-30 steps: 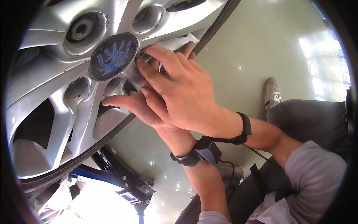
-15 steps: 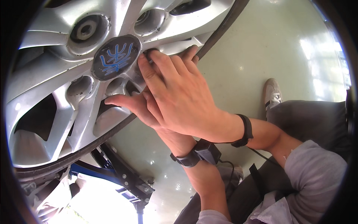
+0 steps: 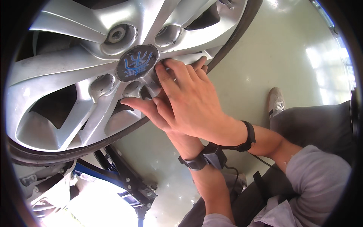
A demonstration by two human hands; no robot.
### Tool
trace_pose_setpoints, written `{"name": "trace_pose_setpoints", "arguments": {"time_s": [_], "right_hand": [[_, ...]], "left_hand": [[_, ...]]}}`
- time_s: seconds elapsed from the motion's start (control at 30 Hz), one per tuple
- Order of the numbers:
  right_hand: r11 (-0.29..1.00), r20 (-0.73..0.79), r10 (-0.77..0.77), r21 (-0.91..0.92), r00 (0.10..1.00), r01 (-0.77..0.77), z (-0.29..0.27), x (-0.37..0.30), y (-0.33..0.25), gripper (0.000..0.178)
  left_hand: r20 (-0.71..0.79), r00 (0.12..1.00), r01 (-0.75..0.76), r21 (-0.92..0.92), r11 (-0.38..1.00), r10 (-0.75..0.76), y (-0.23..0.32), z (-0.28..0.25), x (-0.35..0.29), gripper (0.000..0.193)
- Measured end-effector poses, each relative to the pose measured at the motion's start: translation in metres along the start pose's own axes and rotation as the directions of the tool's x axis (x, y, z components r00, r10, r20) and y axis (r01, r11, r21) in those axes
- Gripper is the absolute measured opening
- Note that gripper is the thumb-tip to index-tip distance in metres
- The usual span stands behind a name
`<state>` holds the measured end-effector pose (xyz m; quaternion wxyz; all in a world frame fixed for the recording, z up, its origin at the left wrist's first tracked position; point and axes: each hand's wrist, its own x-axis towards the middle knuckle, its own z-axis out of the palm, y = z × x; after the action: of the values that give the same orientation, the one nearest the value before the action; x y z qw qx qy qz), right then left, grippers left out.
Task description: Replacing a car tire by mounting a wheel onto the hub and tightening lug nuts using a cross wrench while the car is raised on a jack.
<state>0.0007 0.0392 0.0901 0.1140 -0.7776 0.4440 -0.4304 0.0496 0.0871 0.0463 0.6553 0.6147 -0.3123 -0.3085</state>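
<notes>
Dressed in a pale grey shirt (image 3: 279,212), softly creased, with the right sleeve (image 3: 317,179) ending near the elbow. Wearing dark grey trousers (image 3: 310,123) and a beige shoe (image 3: 276,99) with white laces (image 3: 280,105). Strapped at the right wrist with a plain black band (image 3: 250,134); fitted at the left with a black strap (image 3: 195,162) bearing a boxy dark module (image 3: 215,156). Trailing a thin black cable (image 3: 237,178) from that module, loosely curved.

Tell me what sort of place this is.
Probably a vehicle repair workshop: there is a large silver wheel, a black-and-blue metal frame near it, and a smooth, shiny floor.
</notes>
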Motion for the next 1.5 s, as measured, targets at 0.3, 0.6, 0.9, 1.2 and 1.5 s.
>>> {"name": "trace_pose_setpoints", "arguments": {"time_s": [0.3,0.6,0.9,1.2,1.5], "right_hand": [[0.994,-0.091,-0.015,0.104,0.996,0.025,0.013,0.005,0.012,0.069],[0.998,-0.200,0.030,0.058,0.979,-0.019,0.023,0.004,0.004,0.066],[0.997,-0.123,0.040,0.071,0.992,-0.031,0.017,0.002,0.010,0.070],[0.996,-0.115,0.046,0.083,0.992,-0.036,0.022,0.001,0.011,0.075],[0.994,-0.150,-0.005,0.106,0.989,0.021,0.026,-0.002,0.016,0.066]], "left_hand": [[-0.003,0.999,0.037,-0.108,0.993,-0.037,-0.005,0.011,-0.005,0.057],[-0.011,0.998,0.061,-0.134,0.989,-0.063,-0.005,0.014,-0.016,0.059],[0.031,0.996,0.089,-0.043,0.995,-0.088,0.002,0.012,-0.021,0.062],[-0.049,0.996,0.080,0.028,0.996,-0.079,0.008,0.017,-0.025,0.061],[-0.054,0.981,0.189,0.002,0.982,-0.189,0.007,0.014,-0.027,0.070]]}}
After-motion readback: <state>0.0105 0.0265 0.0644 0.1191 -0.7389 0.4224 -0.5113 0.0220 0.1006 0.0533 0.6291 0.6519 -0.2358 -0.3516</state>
